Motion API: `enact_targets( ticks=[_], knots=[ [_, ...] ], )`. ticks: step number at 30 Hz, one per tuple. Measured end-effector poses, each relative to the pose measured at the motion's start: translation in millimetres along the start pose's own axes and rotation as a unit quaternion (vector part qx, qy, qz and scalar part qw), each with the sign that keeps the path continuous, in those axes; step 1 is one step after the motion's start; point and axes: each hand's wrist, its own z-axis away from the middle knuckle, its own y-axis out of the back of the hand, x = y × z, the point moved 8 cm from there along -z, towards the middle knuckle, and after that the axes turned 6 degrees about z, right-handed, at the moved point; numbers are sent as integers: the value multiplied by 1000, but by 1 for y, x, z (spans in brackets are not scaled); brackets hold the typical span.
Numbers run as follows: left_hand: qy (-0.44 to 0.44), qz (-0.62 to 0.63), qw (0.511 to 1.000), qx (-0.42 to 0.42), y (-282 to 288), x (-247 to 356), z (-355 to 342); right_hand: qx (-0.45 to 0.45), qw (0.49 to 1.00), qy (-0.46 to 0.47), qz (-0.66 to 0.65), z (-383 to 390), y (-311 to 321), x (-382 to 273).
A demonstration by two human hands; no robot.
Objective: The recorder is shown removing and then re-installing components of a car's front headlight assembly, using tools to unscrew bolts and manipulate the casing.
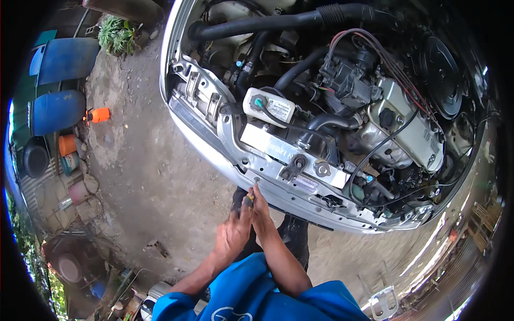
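Note:
My two hands meet at the front edge of an open car engine bay, by the silver front panel [292, 202]. My left hand [234, 234] is closed around a small tool with a dark and yellow handle [249, 200]; most of it is hidden by fingers, so its exact kind does not show. Pressed against it from the other side is my right hand [260, 209], its fingers closed around the tool's front end and its fingertips at the panel. Just beyond them a small round fastener [257, 180] sits in the panel.
Behind the panel are the radiator [267, 143] with its cap [322, 169], a white coolant reservoir [269, 107], hoses and the engine cover [409, 128]. Blue barrels [59, 113] and an orange container [99, 115] stand left on the dirt ground. A white chair-like frame [383, 303] lies lower right.

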Motion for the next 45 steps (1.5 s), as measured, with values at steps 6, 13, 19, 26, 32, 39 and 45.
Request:
enact_targets(
  ticks=[6, 13, 19, 26, 32, 39, 45],
  knots=[
    [67, 29, 994, -76, -5, -28, -4, -47, 996, -3, 71, -4, -10, -9],
    [-85, 46, 994, 53, 14, -10, 5, 17, 993, 23, 112, -7, 0, -15],
    [-2, -13, 1000, 15, 31, -13, -16, 43, 995, -2, 93, 3, -17, -14],
    [-66, -12, 998, 18, 34, -5, -14, 73, 994, -22, 83, 3, -11, -13],
    [-22, 0, 1000, -4, 39, -5, -16, 19, 997, -29, 62, 7, -20, -17],
    [-113, 40, 993, -12, 12, -5, -7, 95, 992, 24, 77, -8, -2, -19],
    [9, -2, 998, -61, 10, -12, -16, -10, 999, -38, 28, -4, -11, -11]
  ],
)
